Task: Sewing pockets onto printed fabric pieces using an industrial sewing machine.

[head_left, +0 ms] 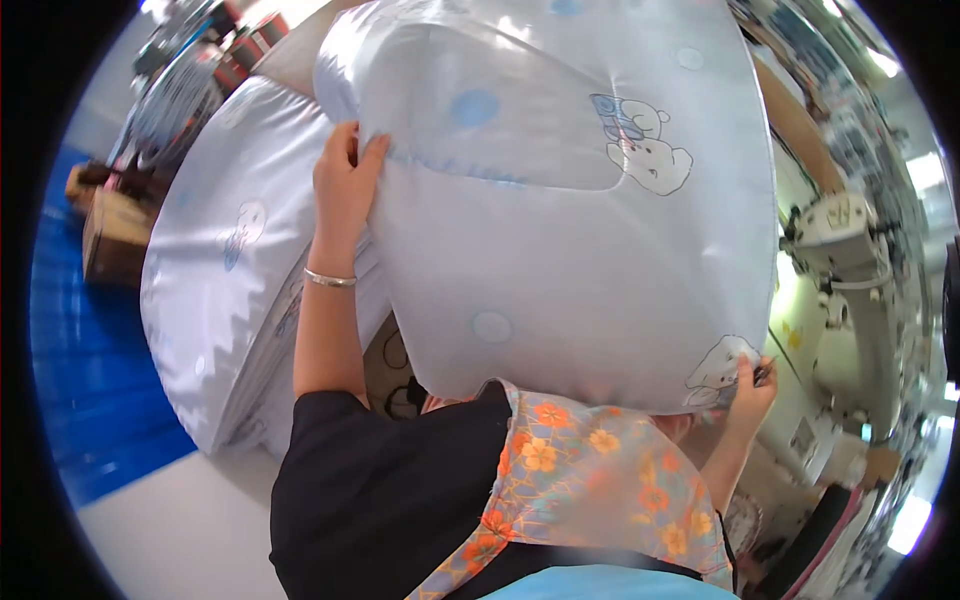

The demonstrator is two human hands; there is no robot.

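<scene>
Here both hands, left hand (pixel 345 180) and right hand (pixel 750 385), grip the pale-blue pillow (pixel 560 250).

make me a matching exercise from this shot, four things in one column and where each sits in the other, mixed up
Things:
1. left hand
2. right hand
3. sewing machine
4. stack of pale blue cushions

Places:
A. at the right edge of the view, on the table
B. gripping the upper left edge of the held cushion
C. on the left, behind the raised forearm
D. pinching the lower right corner of the held cushion

Pairs: 1-B, 2-D, 3-A, 4-C
</scene>
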